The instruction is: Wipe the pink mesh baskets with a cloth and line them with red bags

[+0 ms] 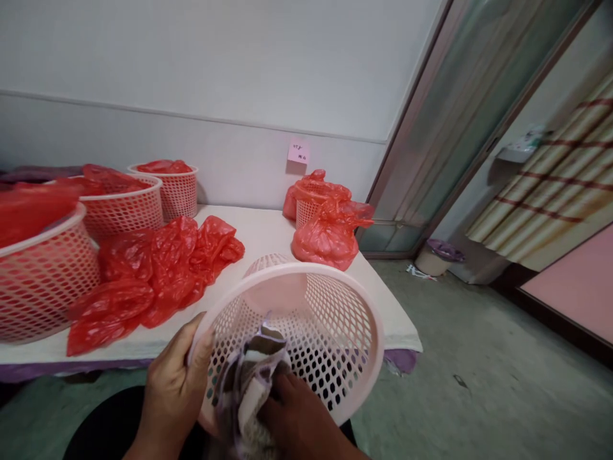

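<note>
A pale pink perforated plastic basket (342, 313) is tilted on its side with its mouth toward me, over the table's front edge. My left hand (176, 377) is closed on the left side of its rim. Inside the mouth, my right hand (294, 409) grips a striped brown, white and purple-edged cloth (256, 383). Part of the cloth hangs below the rim and is blurred. The fingertips of my right hand are hidden in its folds.
Red plastic bags (167, 275) lie crumpled on the white-covered table (258, 227). Bag-lined baskets (43, 275) stand at left. A tied red bag (325, 239) rests before another basket (309, 211) at the back right. A waste bin (433, 259) stands on the floor.
</note>
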Tool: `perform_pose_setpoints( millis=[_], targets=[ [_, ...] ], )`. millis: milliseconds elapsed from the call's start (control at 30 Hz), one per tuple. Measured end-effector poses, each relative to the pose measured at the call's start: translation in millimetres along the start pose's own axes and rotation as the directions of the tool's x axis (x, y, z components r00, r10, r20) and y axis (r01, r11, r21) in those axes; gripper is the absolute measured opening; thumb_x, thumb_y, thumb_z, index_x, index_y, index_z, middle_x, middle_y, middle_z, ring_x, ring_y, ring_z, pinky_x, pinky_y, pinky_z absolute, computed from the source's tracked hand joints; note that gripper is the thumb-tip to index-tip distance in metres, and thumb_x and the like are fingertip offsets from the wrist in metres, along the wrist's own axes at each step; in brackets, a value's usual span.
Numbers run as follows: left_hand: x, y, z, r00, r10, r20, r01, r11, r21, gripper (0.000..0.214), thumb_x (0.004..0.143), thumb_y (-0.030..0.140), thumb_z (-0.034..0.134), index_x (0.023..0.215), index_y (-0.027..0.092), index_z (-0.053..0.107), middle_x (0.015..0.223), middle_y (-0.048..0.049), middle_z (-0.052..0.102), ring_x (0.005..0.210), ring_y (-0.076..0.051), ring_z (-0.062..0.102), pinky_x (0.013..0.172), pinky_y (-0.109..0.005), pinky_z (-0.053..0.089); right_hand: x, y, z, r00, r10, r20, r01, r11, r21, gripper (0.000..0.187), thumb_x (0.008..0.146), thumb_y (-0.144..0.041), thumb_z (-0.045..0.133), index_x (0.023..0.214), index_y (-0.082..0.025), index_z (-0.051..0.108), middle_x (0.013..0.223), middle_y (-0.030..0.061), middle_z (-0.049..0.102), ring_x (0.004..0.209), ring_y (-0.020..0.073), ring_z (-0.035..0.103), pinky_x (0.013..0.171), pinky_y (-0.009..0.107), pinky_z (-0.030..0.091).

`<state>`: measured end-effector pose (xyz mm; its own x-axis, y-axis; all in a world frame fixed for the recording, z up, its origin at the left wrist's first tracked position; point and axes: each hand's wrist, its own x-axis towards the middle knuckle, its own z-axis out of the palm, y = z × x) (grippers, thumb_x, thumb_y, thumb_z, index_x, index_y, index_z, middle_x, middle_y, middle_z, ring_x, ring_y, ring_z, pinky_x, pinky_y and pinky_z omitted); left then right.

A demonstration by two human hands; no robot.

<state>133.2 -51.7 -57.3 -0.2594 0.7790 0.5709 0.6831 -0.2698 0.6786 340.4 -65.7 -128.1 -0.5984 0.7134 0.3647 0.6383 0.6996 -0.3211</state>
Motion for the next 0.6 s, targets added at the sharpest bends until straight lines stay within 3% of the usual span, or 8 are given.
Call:
perform_pose_setpoints(
  millis=[100,267,367,467,600],
  targets=[
    [6.1,-1.7,0.9,0.997,-0.074,0.000,0.074,0.997,-0.031,0.039,0.092,0.049,0.049,0.113,0.023,0.067,0.104,-0.0011,0.073,0.094,-0.018,0.067,0.087,-0.024,0.050,-9.3,-1.9,14.4,0.995,-0.079,-0.056,0.071,0.988,-0.136,0.031,0.087,-0.032,0.063,0.118,-0.024,0.063,0.110,0.0098,0.069,0.102,0.0309,0.061,0.082,0.044,0.054],
    [13.5,-1.1,0.1,0.984,-0.170,0.058,0.176,0.977,-0.122,0.040,0.087,0.056,0.054,0.107,0.025,0.069,0.082,0.0021,0.067,0.086,-0.018,0.065,0.083,-0.024,0.050,-8.7,-0.7,30.2,0.992,-0.045,-0.122,0.038,0.997,-0.061,0.030,0.092,-0.029,0.055,0.121,-0.024,0.060,0.108,0.0077,0.071,0.103,0.0309,0.061,0.082,0.048,0.055],
    [9.9,3.6,-0.3,0.956,-0.290,0.048,0.294,0.940,-0.173,0.042,0.085,0.060,0.055,0.107,0.026,0.067,0.078,0.0035,0.063,0.086,-0.018,0.064,0.082,-0.024,0.049,1.0,-6.6,20.4,0.977,-0.119,-0.179,0.114,0.993,-0.035,0.035,0.093,-0.023,0.052,0.128,-0.023,0.056,0.118,0.0109,0.068,0.108,0.0293,0.061,0.086,0.047,0.055],
    [-3.0,9.2,5.2,0.919,-0.389,0.065,0.393,0.891,-0.226,0.043,0.083,0.061,0.057,0.108,0.026,0.065,0.093,0.0029,0.069,0.087,-0.016,0.064,0.078,-0.022,0.049,18.6,-17.1,1.4,0.956,-0.077,-0.282,0.100,0.992,0.070,0.042,0.092,-0.023,0.054,0.134,-0.023,0.052,0.124,0.0111,0.066,0.117,0.0275,0.058,0.095,0.045,0.052],
    [-19.2,10.4,12.4,0.922,-0.387,-0.020,0.378,0.909,-0.175,0.041,0.087,0.056,0.055,0.113,0.026,0.065,0.105,0.0012,0.073,0.096,-0.017,0.065,0.081,-0.022,0.049,42.5,-31.5,-11.3,0.965,-0.028,-0.262,0.077,0.980,0.181,0.061,0.086,-0.033,0.060,0.143,-0.017,0.044,0.141,0.0169,0.053,0.133,0.0299,0.046,0.105,0.044,0.045]
  ],
)
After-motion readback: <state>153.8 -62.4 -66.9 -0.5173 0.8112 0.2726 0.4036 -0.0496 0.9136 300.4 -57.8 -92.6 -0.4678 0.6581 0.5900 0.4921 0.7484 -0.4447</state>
